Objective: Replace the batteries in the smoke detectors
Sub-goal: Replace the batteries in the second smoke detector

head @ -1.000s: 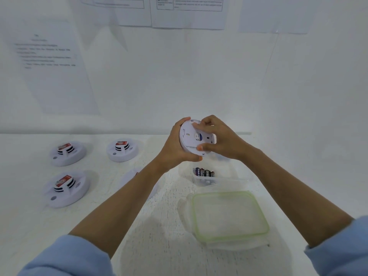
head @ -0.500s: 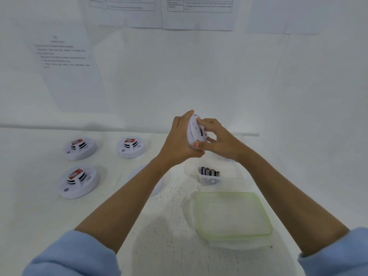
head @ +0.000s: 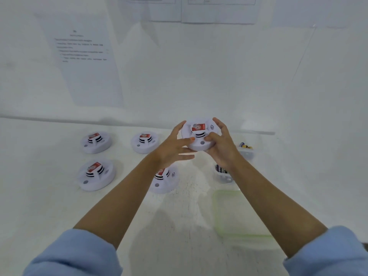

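Held detector [head: 199, 136] now face-up, left forearm [head: 123, 196] covering a table detector [head: 166, 181]

Forearms extended. The right hand [head: 221, 149] curls its fingers round the smoke detector [head: 199, 143] between both hands, while the left hand [head: 172, 150] splays seemingly straight fingers against it.
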